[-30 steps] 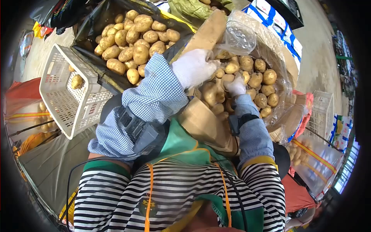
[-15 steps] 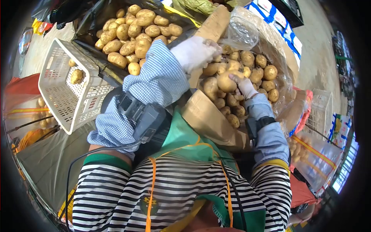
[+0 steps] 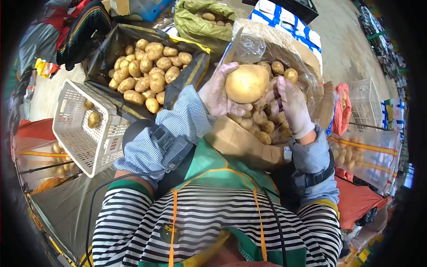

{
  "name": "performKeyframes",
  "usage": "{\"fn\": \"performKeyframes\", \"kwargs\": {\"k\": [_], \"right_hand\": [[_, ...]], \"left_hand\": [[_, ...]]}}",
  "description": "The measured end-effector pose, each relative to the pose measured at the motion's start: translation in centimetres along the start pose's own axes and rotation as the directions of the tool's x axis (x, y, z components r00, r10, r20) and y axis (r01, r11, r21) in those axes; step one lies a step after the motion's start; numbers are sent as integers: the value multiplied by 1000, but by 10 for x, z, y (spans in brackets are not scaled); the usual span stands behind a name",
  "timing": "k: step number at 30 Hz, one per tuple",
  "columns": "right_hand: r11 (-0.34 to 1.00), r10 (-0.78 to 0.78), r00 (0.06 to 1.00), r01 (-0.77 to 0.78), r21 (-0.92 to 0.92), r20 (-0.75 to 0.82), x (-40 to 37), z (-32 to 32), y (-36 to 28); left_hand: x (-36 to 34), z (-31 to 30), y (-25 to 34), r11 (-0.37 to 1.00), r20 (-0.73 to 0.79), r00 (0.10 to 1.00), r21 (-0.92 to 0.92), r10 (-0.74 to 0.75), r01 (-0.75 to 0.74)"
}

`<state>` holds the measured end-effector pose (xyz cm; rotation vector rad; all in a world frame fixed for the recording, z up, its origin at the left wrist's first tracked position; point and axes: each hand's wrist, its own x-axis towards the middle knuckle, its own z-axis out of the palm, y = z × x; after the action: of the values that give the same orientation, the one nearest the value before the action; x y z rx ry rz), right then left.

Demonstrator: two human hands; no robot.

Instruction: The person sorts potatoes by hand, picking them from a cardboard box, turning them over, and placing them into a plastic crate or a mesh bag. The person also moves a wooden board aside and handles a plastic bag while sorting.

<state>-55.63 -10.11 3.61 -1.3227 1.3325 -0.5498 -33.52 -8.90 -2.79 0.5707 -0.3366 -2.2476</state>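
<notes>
A large pale potato [image 3: 247, 83] is raised above the open cardboard box, cradled in my left hand [image 3: 218, 94] with the thumb at its upper left and fingers beneath. My right hand [image 3: 294, 106] is just to the right of it, fingers stretched out and nothing gripped. Both hands look to be in thin, soiled pale gloves. Below them, smaller potatoes [image 3: 265, 126] fill the plastic-lined cardboard box [image 3: 242, 142]; my hands hide part of the pile.
A black-lined box [image 3: 187, 73] heaped with potatoes stands at left. Beside it, a white plastic crate [image 3: 80, 147] lies tilted with a few potatoes. A green sack [image 3: 184, 20] is behind. A person's dark-clothed leg [image 3: 86, 33] shows at upper left.
The large potato has risen from the box and passed from my right hand to my left. My left hand has left the cardboard flap; my right hand has opened. The view has shifted.
</notes>
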Motion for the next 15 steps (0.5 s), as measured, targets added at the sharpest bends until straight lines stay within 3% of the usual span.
{"fn": "performKeyframes", "kwargs": {"k": [1, 2, 3, 4, 5, 6, 7, 8, 9, 10, 11, 12, 14, 15], "right_hand": [[1000, -17, 1000, 17, 8, 7, -2, 5, -1], [962, -252, 962, 237, -136, -105, -4, 11, 0], [860, -477, 860, 415, -297, -180, -6, 14, 1], [738, -609, 791, 533, -414, -66, -5, 9, 4], [736, -612, 788, 542, -404, -58, -2, 2, 11], [612, -669, 743, 560, -559, 13, 8, -6, 23], [453, -719, 687, 581, -676, 109, 25, -11, 34], [760, -580, 814, 532, -373, -20, 42, -27, 59], [930, -369, 929, 369, -8, -30, 58, -44, 81], [865, -463, 885, 441, -240, -44, 68, -50, 78], [913, -296, 943, 231, -336, -156, 30, -23, 10], [674, -557, 821, 362, -644, -122, 50, -44, 42], [880, -358, 920, 274, -387, -161, 52, -47, 47], [872, -372, 917, 293, -393, -143, 52, -41, 49]], "left_hand": [[-1, -4, 4, 995, 148, 988, -81, -46, 58], [-2, -3, 5, 995, 187, 981, -76, -51, 67], [0, -2, 2, 996, 181, 982, -68, -44, 58], [2, 1, -5, 998, 121, 991, -19, -52, 55], [3, 8, -13, 998, 57, 997, 28, -55, 53], [4, 15, -20, 992, 86, 996, 121, 13, -23], [-2, 23, -25, 999, 93, 996, 50, -5, 1], [4, 25, -25, 995, 114, 989, 4, 94, -95], [2, 21, -15, 995, 168, 984, 64, 63, -75], [-7, 28, -1, 976, 214, 960, 84, 179, -200], [-20, 36, 14, 947, 190, 932, 34, 307, -319], [-29, 33, 33, 906, 205, 883, -62, 423, -419], [-51, 15, 76, 682, 4, 720, -322, 694, -656], [-74, 0, 94, 601, 53, 608, -240, 792, -762]]}}
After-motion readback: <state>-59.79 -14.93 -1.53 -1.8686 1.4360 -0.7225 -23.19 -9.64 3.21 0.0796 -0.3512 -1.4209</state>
